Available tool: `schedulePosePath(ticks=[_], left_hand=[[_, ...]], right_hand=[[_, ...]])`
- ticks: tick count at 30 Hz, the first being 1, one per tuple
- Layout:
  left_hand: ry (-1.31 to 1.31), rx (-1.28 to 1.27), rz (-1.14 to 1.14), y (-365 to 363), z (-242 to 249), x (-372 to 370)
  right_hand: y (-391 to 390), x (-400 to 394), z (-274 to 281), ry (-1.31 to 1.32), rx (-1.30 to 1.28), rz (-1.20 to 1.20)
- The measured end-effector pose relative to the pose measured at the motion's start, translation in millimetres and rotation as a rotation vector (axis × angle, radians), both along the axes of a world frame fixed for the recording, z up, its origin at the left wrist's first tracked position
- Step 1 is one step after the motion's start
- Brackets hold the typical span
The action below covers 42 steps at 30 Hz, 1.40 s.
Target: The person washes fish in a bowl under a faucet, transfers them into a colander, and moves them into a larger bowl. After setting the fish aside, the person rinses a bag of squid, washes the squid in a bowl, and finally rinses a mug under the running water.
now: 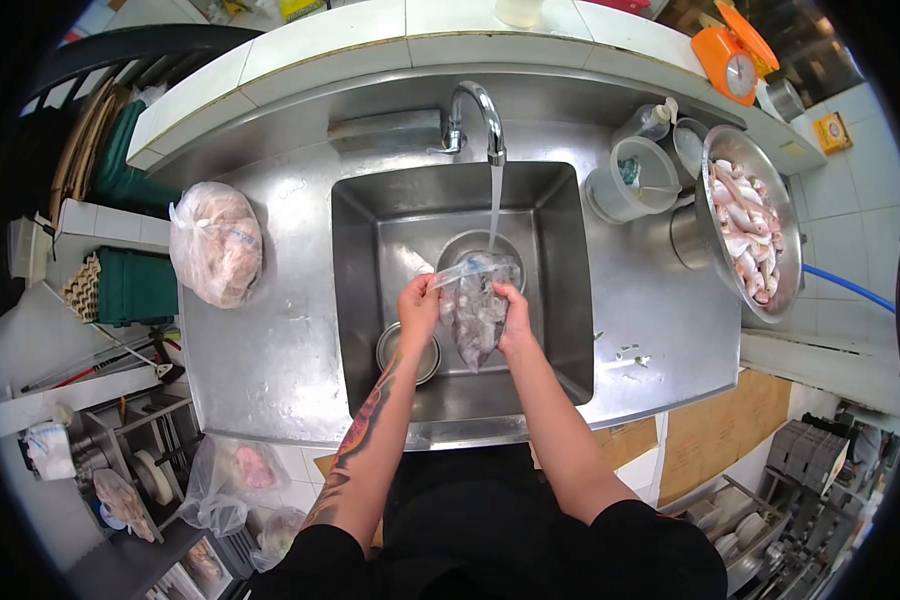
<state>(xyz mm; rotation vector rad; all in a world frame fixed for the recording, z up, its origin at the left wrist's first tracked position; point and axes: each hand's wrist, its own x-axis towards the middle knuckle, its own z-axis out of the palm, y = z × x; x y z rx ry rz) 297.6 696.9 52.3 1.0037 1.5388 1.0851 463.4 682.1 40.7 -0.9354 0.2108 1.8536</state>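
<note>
I hold a clear plastic bag [476,305] of grey frozen seafood over the steel sink [555,270]. My left hand [417,305] grips the bag's left top edge, and my right hand [515,318] grips its right side. Water runs from the faucet [482,115] down toward the bag's open mouth. A small round steel bowl [408,352] sits in the sink bottom below my left hand.
A tied bag of pale meat [216,243] lies on the left counter. A large steel bowl of raw fish [752,222] stands at the right, with clear plastic containers [630,180] beside it. An orange kitchen scale [735,50] sits on the tiled ledge.
</note>
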Motion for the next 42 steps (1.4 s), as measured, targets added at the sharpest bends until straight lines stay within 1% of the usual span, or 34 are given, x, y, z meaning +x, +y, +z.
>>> schedulePosePath(ticks=[1,2,4,5,6,7,8,10,11,12,13,14,16,18,20,22,23,25,26,27,28,29,31,32,33,34,35,36,37,38,39,40,41,42], left_hand=[[-0.108,-0.103,-0.006,4,-1,-2],[-0.109,-0.102,-0.008,10,-3,-4],[-0.130,-0.232,-0.060,20,-12,-10],[-0.132,-0.232,-0.059,22,-23,-11],[-0.193,-0.267,-0.017,26,-34,-11],[-0.254,-0.302,0.025,30,-42,-10],[-0.253,-0.302,0.026,32,-51,-9],[-0.307,-0.371,0.112,31,-68,-6],[-0.304,-0.374,0.112,30,-88,-9],[-0.242,-0.368,0.144,30,-113,-12],[-0.181,-0.360,0.175,32,-118,-13],[-0.178,-0.362,0.172,31,-122,-15],[0.011,-0.345,0.259,27,-127,-19],[-0.024,-0.342,0.279,24,-129,-28],[-0.057,-0.343,0.294,19,-134,-36],[-0.490,-0.452,0.357,16,-137,-46],[-0.485,-0.447,0.363,11,-122,-49],[-0.850,-0.646,0.095,-1,-82,-53],[-0.846,-0.645,0.095,-4,-51,-46],[-0.748,-0.675,0.015,-7,-15,-32],[-0.651,-0.702,-0.064,-9,6,-19],[-0.654,-0.703,-0.065,-9,13,-8],[-0.222,-0.454,-0.221,-9,19,9],[-0.228,-0.454,-0.219,-10,5,11],[-0.115,-0.366,-0.140,-11,-16,12],[0.002,-0.280,-0.061,-10,-22,13],[0.003,-0.282,-0.060,-12,-26,12],[0.154,-0.165,-0.050,-11,-30,12],[0.303,-0.045,-0.043,-6,-24,14],[0.301,-0.042,-0.045,-3,-18,18],[0.402,0.013,-0.041,0,-13,23],[0.504,0.066,-0.036,3,-5,27],[0.504,0.062,-0.038,5,-1,29],[0.525,0.047,-0.047,6,1,31]], right_hand=[[0,4,-4,0.064,-0.013,0.057],[-1,7,-11,0.062,-0.012,0.055],[-10,10,-27,0.058,0.018,0.114],[-15,12,-36,0.057,0.018,0.116],[-19,15,-45,0.140,0.037,0.138],[-19,15,-41,0.224,0.056,0.160],[-20,16,-38,0.225,0.056,0.161],[-23,17,-30,0.306,0.051,0.198],[-26,17,-31,0.309,0.048,0.197],[-27,17,-33,0.312,0.062,0.210],[-27,18,-33,0.316,0.077,0.222],[-29,17,-33,0.318,0.076,0.217],[-33,12,-36,0.309,0.063,0.161],[-37,5,-50,0.277,0.069,0.146],[-38,1,-52,0.245,0.073,0.126],[-36,-3,-49,0.235,0.014,0.085],[-33,-2,-41,0.241,0.016,0.091],[-26,9,-25,0.283,0.056,0.065],[-22,13,-21,0.266,0.051,0.075],[-19,15,-24,0.268,0.050,0.073],[-16,16,-29,0.196,0.030,0.083],[-13,17,-30,0.122,0.010,0.094],[-12,13,-23,0.135,0.013,0.089],[-12,12,-19,0.150,0.016,0.087],[-9,14,-22,0.146,0.016,0.094],[-6,14,-24,-0.036,0.032,0.170],[-5,13,-25,-0.216,0.047,0.240],[-8,13,-26,-0.216,0.049,0.238],[-9,10,-12,-0.385,0.085,0.258],[-9,7,-4,-0.556,0.118,0.279],[-8,4,-15,-0.559,0.119,0.278],[-5,-2,-20,-0.625,0.251,0.213],[-4,-7,-25,-0.688,0.381,0.148],[-3,-7,-30,-0.675,0.312,0.073]])
